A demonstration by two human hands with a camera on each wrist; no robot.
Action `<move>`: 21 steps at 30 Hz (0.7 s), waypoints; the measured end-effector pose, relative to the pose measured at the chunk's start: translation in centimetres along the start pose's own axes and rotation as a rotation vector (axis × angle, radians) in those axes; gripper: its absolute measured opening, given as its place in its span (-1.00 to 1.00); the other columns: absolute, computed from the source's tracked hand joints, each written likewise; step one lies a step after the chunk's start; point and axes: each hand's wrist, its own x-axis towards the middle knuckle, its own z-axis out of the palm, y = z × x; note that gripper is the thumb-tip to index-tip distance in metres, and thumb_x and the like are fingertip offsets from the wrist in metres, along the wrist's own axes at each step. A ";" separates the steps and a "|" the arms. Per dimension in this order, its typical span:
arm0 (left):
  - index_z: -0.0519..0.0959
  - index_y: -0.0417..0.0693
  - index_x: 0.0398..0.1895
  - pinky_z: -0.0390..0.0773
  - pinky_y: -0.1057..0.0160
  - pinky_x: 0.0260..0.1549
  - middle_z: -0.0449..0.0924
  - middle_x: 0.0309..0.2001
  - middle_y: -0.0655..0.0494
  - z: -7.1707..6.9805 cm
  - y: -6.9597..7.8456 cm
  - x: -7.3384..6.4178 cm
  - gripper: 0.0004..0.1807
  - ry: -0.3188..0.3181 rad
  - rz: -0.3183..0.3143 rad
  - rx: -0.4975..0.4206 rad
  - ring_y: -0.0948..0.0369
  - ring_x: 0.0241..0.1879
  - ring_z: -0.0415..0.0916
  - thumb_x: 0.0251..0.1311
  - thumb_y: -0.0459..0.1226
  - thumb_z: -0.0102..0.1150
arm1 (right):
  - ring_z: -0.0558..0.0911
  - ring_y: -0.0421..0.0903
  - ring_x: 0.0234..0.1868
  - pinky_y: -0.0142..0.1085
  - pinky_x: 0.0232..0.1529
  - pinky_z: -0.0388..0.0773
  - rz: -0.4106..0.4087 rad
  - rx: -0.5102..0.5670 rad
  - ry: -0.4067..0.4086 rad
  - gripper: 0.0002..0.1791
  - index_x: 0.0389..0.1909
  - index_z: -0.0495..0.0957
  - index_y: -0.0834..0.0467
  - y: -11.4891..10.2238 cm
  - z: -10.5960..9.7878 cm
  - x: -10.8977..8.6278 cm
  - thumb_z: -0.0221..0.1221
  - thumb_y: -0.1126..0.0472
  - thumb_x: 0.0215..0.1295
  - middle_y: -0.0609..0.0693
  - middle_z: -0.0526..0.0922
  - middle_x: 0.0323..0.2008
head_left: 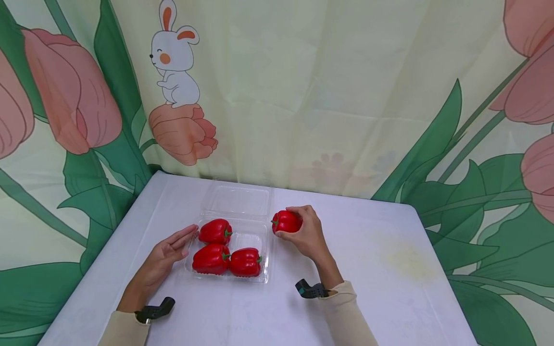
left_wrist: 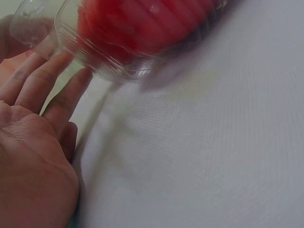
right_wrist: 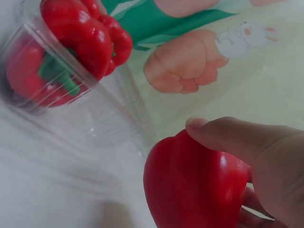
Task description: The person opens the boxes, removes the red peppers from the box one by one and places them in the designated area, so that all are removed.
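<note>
Beige cloth sleeves (head_left: pixel 348 315), each with a black wrist device (head_left: pixel 157 310), are nearest in the head view. The right hand (head_left: pixel 312 235) grips a glossy red bell pepper (head_left: pixel 286 222) between thumb and fingers. This held pepper is just to the right of a clear plastic tray (head_left: pixel 265 271), level with its far right part; its long axis goes roughly left to right, with the green stem (head_left: pixel 274 222) towards the tray. Three similar red peppers (head_left: pixel 211 259) sit in the left half and the near right part. The left hand (head_left: pixel 164 257) is beside the left wall. Behind the tray, a clear plastic lid (head_left: pixel 235 201) lies folded back on a white-covered table (head_left: pixel 368 269), before a pale curtain (head_left: pixel 329 72) printed with tulips.

In the left wrist view, the left fingers are stretched and seem to touch the plastic, gripping nothing.

In the right wrist view, the held pepper is apart from the tray; its height over the table I cannot tell.
</note>
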 end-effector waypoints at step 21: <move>0.12 -0.06 0.71 0.56 0.39 0.28 0.19 0.69 0.09 -0.1 0.0 -0.1 -0.22 0.003 -0.018 0.001 0.59 0.45 0.37 0.50 -0.44 0.12 | 0.50 0.16 0.38 0.11 0.11 0.77 0.126 -0.046 -0.032 -0.15 0.34 0.58 0.06 2.3 1.2 -0.2 0.67 0.18 -0.06 0.14 0.53 0.26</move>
